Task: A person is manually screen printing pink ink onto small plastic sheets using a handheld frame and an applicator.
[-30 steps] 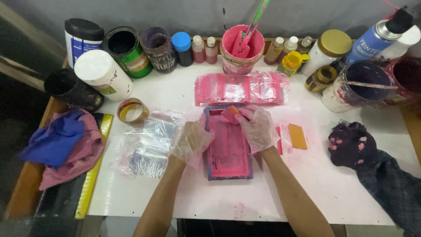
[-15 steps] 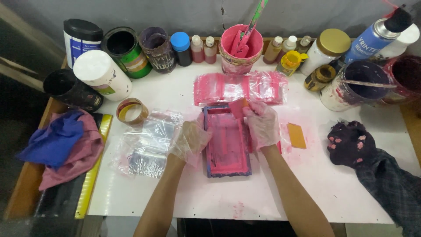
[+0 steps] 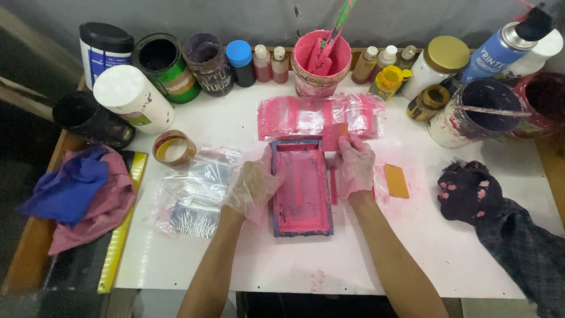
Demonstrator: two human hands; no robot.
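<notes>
A small rectangular screen frame [image 3: 300, 188] smeared with pink ink lies flat on the white table [image 3: 412, 253]. My left hand [image 3: 253, 185], in a clear glove, grips the frame's left edge. My right hand [image 3: 355, 168], also gloved, is just right of the frame's top corner and pinches a small pink-stained card [image 3: 336, 134] upright. Behind the frame lies a row of pink-printed plastic bags [image 3: 294, 115].
An orange card [image 3: 395, 181] lies right of my right hand. Clear bags [image 3: 197, 188] and a tape roll [image 3: 173, 148] are to the left. A pink paint bucket [image 3: 318, 65], jars and bottles line the back. A stained dark rag [image 3: 471, 188] lies right, blue and pink cloths [image 3: 76, 194] left.
My right hand has slid with the card from over the frame's top to its upper right corner, off the mesh. My left hand has stayed on the frame's left edge.
</notes>
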